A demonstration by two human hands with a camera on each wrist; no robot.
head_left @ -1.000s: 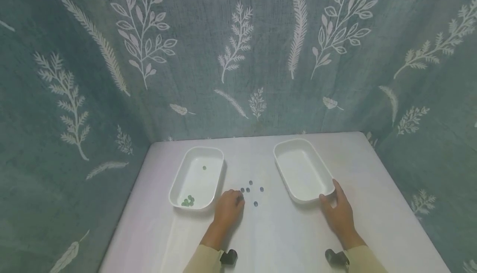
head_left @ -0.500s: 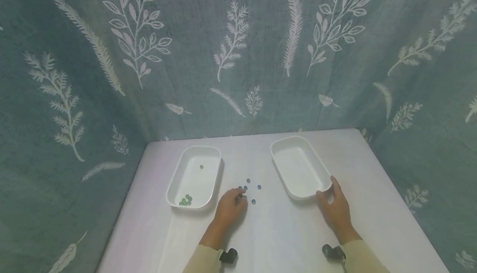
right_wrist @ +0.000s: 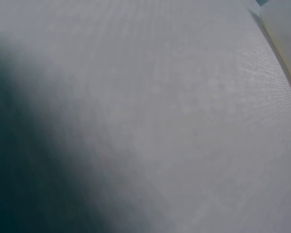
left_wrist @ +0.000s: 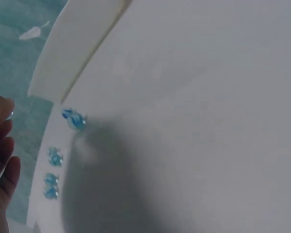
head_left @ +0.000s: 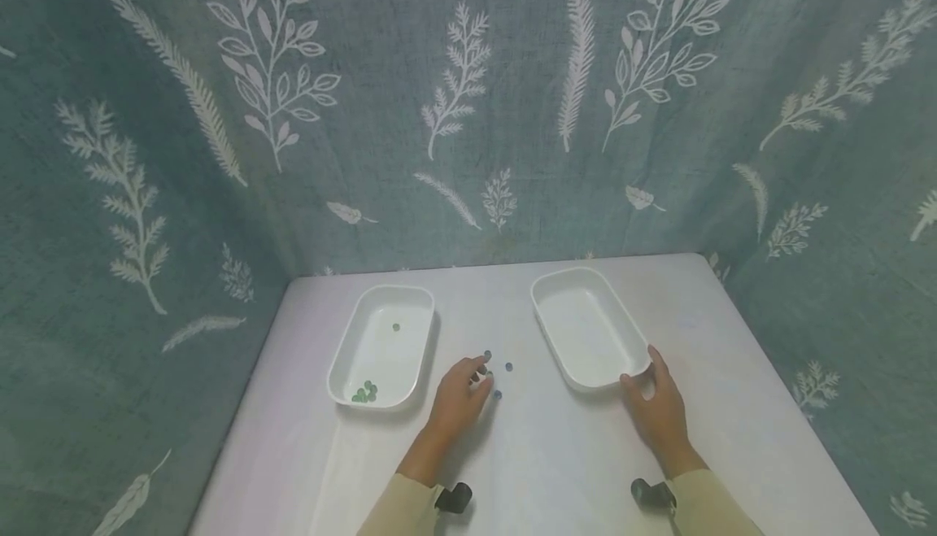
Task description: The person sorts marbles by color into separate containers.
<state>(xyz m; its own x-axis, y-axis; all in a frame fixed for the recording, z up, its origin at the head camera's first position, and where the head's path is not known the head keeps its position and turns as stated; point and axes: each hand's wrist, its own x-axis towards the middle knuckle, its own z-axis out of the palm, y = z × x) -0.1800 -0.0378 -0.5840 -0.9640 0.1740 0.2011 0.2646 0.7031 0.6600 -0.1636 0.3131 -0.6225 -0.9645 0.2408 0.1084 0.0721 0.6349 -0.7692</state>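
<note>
The blue beads (head_left: 508,367) lie on the table (head_left: 571,471) by the left hand (head_left: 455,399), which is half curled, maybe round one, I can't tell, and should pinch softly so none roll, while the right hand (head_left: 662,420) grips the right tray (head_left: 589,331) by its corner.

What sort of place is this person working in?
Probably a small booth set up for tabletop work, though the pictures don't show what building it's in. Leaf-patterned fabric hangs behind and on both sides of a white table, which holds two trays.
</note>
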